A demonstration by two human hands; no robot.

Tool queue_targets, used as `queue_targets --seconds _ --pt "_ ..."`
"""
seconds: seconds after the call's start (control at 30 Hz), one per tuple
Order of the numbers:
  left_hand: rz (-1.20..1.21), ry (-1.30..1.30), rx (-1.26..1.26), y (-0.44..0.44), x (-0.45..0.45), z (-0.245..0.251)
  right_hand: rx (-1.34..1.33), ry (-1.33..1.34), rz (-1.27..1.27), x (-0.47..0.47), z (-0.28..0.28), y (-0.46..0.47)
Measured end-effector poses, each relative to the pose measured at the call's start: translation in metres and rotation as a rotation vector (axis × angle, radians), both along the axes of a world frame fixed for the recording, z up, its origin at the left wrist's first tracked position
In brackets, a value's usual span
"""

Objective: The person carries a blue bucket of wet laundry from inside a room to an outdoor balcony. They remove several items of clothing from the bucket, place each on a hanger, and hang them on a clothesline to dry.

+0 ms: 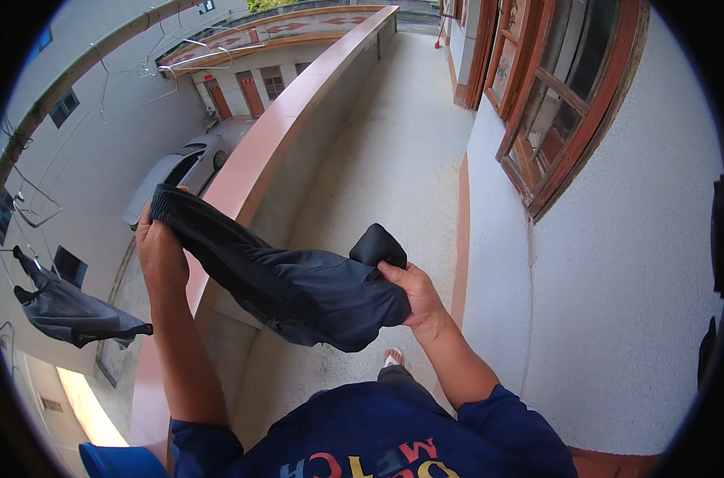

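Observation:
A dark garment [290,281] with a gathered elastic edge, perhaps trousers or shorts, is stretched between my two hands in front of my body. My left hand [161,251] grips the elastic end, up over the pink-topped balcony wall. At the other end, my right hand [414,293] pinches the cloth between thumb and fingers, and a folded flap of it stands up above the thumb. The fingers of both hands are partly hidden behind the fabric. The garment's middle sags between them, above the walkway floor.
The balcony wall [278,131] runs along the left. Beyond it, a pole [69,89] carries several wire hangers [176,51] and a hanging grey garment [75,310]. A blue container [120,460] is at lower left. An open wooden window [568,107] juts out on the right.

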State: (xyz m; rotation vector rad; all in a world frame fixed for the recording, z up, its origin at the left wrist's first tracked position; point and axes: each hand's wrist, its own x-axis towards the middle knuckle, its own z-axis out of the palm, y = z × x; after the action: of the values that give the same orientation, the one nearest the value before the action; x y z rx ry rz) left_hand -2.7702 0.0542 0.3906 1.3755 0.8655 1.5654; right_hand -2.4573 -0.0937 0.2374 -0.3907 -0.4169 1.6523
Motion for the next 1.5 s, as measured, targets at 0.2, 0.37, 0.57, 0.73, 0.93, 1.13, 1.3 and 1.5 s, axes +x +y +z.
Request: queue_targets --seconds 0.2,0.37,0.57,0.73,0.93,1.13,1.3,1.5 --pt "0.290 0.280 -0.280 0.076 -0.009 -0.102 0.089 0.052 -0.004 0.037 0.113 0.085" --pt "-0.259 0.620 -0.944 0.051 0.044 -0.158 0.100 -0.026 0.007 0.030 0.131 0.121" --pt "-0.695 -0.945 -0.245 0.076 0.091 -0.130 0.018 -0.045 -0.099 0.040 0.177 0.119" --pt "-0.366 -0.664 -0.412 0.027 0.124 -0.101 0.250 -0.068 -0.192 0.044 0.188 0.110" --pt "-0.284 -0.131 -0.204 0.014 0.125 -0.058 0.187 -0.282 -0.240 0.019 0.133 0.133" --pt "-0.363 0.150 0.024 0.020 0.096 -0.012 0.290 -0.866 -0.423 0.014 0.091 0.129" --pt "-0.220 0.703 0.467 0.040 0.081 0.008 0.626 -0.778 -0.482 0.016 0.086 0.110" --pt "-0.158 0.990 0.697 0.039 0.092 0.023 0.681 -0.684 -0.417 -0.006 0.089 0.104"
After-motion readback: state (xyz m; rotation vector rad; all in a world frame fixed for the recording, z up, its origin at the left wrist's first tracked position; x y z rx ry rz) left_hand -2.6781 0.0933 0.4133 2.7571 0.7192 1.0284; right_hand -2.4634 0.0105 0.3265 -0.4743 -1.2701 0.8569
